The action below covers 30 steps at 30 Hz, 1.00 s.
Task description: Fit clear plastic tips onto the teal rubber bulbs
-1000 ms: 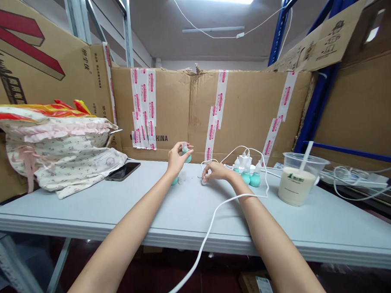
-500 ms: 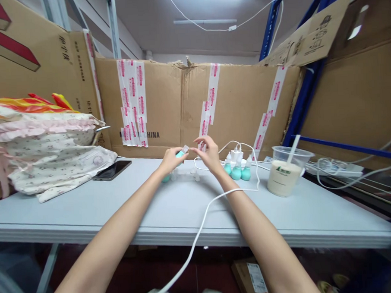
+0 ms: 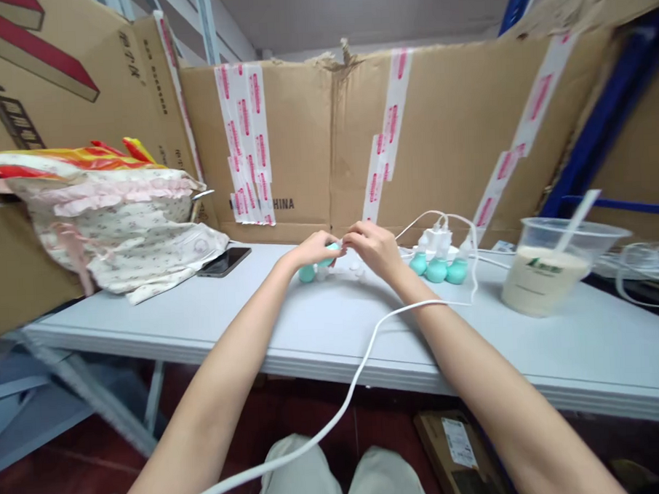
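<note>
A small teal squeeze bottle (image 3: 333,254) lies tilted in my left hand (image 3: 309,251), whose fingers are closed round it. My right hand (image 3: 378,249) meets it at the nozzle end with fingertips pinched together. Whatever lies between those fingertips is hidden. Beneath my left hand, another teal bottle (image 3: 307,274) rests on the table. Small clear-white pieces (image 3: 357,273) are on the tabletop below my hands, too blurred to name. To the right of my right hand, three teal bottles (image 3: 436,271) with clear pointed tops stand in a group.
A white cable (image 3: 357,377) crosses over my right forearm and the table (image 3: 322,327). At right stands a plastic drink cup (image 3: 543,281) with a straw. A phone (image 3: 224,262) and floral cloth bag (image 3: 137,233) lie left. Cardboard (image 3: 303,132) walls the back.
My right fingertips have come in to the nozzle end of the bottle, where a gap was before. The head view has tilted down and moved closer.
</note>
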Each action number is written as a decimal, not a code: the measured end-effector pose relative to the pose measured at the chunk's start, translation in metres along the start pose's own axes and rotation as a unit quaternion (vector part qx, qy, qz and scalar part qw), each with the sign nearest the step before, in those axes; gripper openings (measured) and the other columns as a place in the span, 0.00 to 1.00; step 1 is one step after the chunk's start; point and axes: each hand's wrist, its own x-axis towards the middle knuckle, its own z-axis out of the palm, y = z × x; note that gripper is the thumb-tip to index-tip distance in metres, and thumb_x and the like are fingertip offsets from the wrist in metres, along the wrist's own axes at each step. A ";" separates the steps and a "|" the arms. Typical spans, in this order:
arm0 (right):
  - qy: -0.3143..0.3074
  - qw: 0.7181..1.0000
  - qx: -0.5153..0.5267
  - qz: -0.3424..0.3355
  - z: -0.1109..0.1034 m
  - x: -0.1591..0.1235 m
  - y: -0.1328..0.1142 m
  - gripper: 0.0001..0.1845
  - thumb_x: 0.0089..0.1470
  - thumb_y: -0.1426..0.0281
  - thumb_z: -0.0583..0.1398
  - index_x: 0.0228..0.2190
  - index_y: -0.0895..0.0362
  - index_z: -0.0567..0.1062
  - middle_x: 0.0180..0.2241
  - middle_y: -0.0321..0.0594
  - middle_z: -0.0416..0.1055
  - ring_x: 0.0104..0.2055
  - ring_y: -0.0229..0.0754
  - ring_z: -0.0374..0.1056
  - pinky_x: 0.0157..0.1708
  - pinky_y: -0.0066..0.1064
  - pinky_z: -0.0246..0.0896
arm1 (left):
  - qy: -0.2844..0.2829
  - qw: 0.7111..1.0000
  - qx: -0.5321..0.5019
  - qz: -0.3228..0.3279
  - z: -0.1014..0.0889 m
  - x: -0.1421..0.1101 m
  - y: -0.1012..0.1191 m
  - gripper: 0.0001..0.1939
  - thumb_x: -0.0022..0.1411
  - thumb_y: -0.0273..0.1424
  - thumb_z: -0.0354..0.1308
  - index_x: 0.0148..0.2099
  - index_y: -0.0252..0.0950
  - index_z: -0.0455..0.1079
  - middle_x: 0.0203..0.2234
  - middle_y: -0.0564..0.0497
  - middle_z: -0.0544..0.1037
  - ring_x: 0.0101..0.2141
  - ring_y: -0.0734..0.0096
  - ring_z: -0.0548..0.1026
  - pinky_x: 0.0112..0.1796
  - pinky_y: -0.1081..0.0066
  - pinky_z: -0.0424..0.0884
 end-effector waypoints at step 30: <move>-0.004 0.999 -0.012 0.037 0.003 0.001 -0.003 0.11 0.59 0.67 0.50 0.35 0.57 0.70 0.36 0.39 0.67 0.31 0.35 0.63 0.25 0.25 0.49 | 0.043 0.997 0.063 -0.028 0.001 0.002 0.001 0.10 0.49 0.33 0.52 0.25 0.31 0.69 0.16 0.51 0.73 0.22 0.73 0.68 0.26 0.74 0.60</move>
